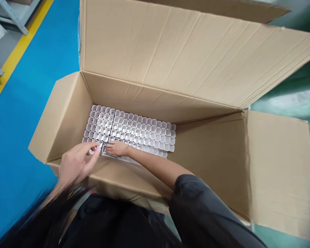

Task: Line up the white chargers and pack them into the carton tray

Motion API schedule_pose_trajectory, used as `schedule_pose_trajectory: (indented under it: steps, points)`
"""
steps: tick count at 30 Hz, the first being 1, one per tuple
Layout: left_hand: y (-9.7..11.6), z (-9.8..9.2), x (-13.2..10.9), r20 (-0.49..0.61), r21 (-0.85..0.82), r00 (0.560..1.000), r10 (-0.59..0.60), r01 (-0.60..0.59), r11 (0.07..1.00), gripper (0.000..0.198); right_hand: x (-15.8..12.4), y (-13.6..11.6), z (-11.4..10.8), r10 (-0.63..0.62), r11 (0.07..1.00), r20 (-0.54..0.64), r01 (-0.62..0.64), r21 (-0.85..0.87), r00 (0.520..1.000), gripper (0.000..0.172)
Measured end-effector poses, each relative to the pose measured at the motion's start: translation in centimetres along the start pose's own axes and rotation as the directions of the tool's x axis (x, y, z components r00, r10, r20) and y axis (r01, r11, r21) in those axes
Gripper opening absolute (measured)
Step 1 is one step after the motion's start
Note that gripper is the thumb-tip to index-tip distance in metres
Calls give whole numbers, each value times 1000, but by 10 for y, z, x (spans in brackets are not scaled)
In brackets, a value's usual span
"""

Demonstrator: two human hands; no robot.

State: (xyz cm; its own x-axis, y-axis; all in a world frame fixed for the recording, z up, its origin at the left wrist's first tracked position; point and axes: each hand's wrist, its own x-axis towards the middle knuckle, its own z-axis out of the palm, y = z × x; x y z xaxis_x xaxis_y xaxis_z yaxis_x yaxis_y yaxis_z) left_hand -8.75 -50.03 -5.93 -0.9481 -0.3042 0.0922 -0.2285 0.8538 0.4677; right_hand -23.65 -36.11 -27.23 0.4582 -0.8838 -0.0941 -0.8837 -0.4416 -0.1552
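Note:
Rows of white, square-mouthed plastic tubes [136, 130] stand upright and close together in the left half of a large cardboard box [204, 162]. My left hand [76, 162] is at the box's front left corner. Its thumb and index finger pinch toward each other at the tubes of the front row; what lies between the tips is partly hidden. Down inside the box, my right hand [117, 148] lies over the front of the rows with fingers stretched out to the left. Its fingertips are beside a square opening, and some tubes are hidden under the hand.
The box's tall back flap [170, 48] stands up, and side flaps fold out at left [54, 113] and right [279, 172]. A metal rack [14, 17] stands at upper left, beyond the yellow line [20, 44] on the blue floor [51, 55].

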Motion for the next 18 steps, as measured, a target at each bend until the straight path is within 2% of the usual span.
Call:
schedule_pose_trajectory:
  steps: [5, 9, 12, 15, 18]
  points:
    - [1, 1, -1, -4, -4, 999, -34, 34, 999, 23, 5, 18, 5, 47, 999, 0, -47, -17, 999, 34]
    - [-1, 0, -1, -27, 8, 999, 28, -28, 1000, 19, 2, 17, 5, 69, 998, 17, -69, -16, 997, 36]
    - [-1, 1, 0, -44, 10, 999, 24, -23, 1000, 18, 3, 14, 0, 93, 996, 38, -92, -7, 995, 37]
    - [-1, 2, 2, -33, 5, 999, -21, 21, 1000, 19, 4, 13, -15, 95, 995, 51, -96, 14, 994, 39]
    - [-3, 0, 3, -13, -4, 998, -68, 68, 998, 21, -9, 11, -49, 136, 990, 39, -137, 34, 990, 46]
